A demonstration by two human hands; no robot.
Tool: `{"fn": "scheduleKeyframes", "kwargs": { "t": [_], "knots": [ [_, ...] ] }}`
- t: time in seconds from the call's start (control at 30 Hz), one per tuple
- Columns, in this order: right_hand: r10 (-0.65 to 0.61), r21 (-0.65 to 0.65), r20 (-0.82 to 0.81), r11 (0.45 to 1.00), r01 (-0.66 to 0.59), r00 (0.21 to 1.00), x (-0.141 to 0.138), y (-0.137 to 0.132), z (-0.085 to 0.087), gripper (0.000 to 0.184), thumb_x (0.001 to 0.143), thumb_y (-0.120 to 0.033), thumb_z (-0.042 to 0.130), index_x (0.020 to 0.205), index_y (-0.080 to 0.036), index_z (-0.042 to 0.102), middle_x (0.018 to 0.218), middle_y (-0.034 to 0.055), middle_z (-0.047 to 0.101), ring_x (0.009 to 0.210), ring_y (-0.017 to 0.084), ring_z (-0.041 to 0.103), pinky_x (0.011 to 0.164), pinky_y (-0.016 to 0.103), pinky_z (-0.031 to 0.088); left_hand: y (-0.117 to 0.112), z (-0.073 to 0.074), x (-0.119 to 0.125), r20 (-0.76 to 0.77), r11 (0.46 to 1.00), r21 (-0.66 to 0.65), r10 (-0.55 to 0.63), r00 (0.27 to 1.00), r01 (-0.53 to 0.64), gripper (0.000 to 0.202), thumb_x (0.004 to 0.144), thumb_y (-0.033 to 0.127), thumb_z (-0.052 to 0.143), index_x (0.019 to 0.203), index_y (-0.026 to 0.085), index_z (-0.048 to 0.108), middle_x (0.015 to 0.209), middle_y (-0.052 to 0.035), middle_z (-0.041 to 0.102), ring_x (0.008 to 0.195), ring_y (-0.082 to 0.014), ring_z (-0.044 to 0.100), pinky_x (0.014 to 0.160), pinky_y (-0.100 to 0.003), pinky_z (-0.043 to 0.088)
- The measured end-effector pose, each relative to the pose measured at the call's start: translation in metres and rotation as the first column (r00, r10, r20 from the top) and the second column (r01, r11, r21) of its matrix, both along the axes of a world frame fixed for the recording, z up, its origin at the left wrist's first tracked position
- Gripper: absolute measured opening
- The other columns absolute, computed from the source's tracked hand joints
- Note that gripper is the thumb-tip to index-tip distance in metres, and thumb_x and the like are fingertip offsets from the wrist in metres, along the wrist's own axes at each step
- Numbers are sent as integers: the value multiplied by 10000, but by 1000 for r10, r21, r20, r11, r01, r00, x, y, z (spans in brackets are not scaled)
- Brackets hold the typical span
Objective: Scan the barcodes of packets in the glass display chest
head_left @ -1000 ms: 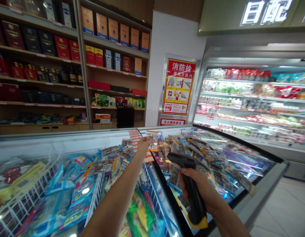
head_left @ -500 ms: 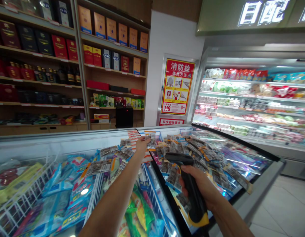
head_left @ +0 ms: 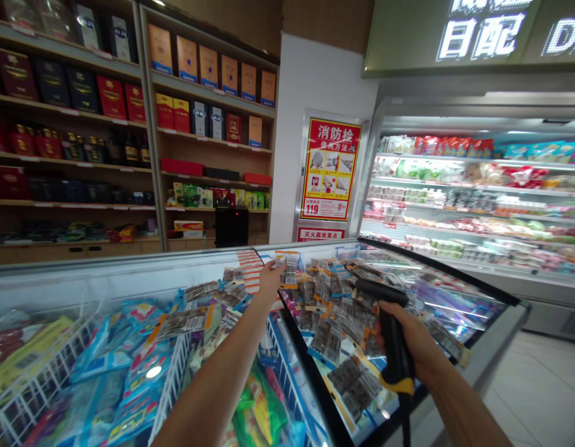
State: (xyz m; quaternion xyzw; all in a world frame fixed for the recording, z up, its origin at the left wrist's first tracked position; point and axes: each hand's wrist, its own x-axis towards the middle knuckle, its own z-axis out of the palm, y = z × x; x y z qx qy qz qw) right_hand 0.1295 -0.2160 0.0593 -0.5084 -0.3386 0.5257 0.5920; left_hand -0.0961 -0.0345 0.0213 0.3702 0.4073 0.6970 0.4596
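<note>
My left hand (head_left: 270,277) reaches far over the chest freezer (head_left: 478,347) and pinches a small clear packet (head_left: 287,268) with an orange strip, holding it upright above the pile. My right hand (head_left: 415,347) grips a black barcode scanner (head_left: 389,323) with a yellow band at its base; the scanner's head points toward the packet. Many similar small packets (head_left: 343,310) lie spread on the freezer's glass lid between the two hands.
Blue frozen food bags (head_left: 143,366) fill white wire baskets (head_left: 45,385) at left. Wooden shelves with boxed goods (head_left: 199,68) stand behind. A red fire hydrant poster (head_left: 331,167) hangs on the white pillar. An open refrigerated case (head_left: 478,198) lines the right.
My right hand with the scanner has moved right and up, further over the packets on the lid. My left hand keeps the packet in about the same place.
</note>
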Motion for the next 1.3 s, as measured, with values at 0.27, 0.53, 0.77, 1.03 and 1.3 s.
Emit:
{"fn": "scheduleKeyframes", "kwargs": {
  "t": [0.27,0.53,0.77,1.03,1.3],
  "knots": [
    [-180,-38,-77,983,177,981,60,-7,-13,166,729,-293,641,684,-170,539,444,-15,580,363,116,527,334,196,409,3,35,82,-251,1000,-5,20,968,-22,461,679,270,666,1110,170,539,814,-70,683,715,-189,639,650,-297,471],
    [-294,-66,-124,956,287,948,76,-19,-12,134,735,-263,622,696,-158,549,421,-11,572,337,110,520,325,182,404,-16,34,147,-924,991,92,122,361,-98,467,800,235,522,1259,171,468,900,-114,695,938,-242,620,1009,-449,264],
    [-291,-56,-120,956,286,949,81,-21,-16,147,727,-283,630,698,-159,556,437,-5,579,348,116,526,324,189,404,-20,21,135,-957,962,270,274,98,-51,449,827,174,425,1273,213,462,1176,-111,601,1149,-235,494,1073,-522,139],
    [-173,-23,-112,985,171,979,47,-13,-14,159,712,-308,636,709,-167,562,451,-12,576,350,116,517,316,197,399,-35,13,36,-955,944,271,288,69,-190,419,845,270,424,1253,195,475,1269,-119,534,1192,-265,445,1055,-559,174],
    [-88,-2,-74,996,88,993,15,-8,-5,150,738,-304,606,681,-169,572,462,-11,578,351,110,514,324,200,404,-44,-23,-65,-999,892,14,-4,-38,-452,288,812,252,439,992,174,651,1159,-166,589,1168,-333,469,976,-604,248]
  ]
}}
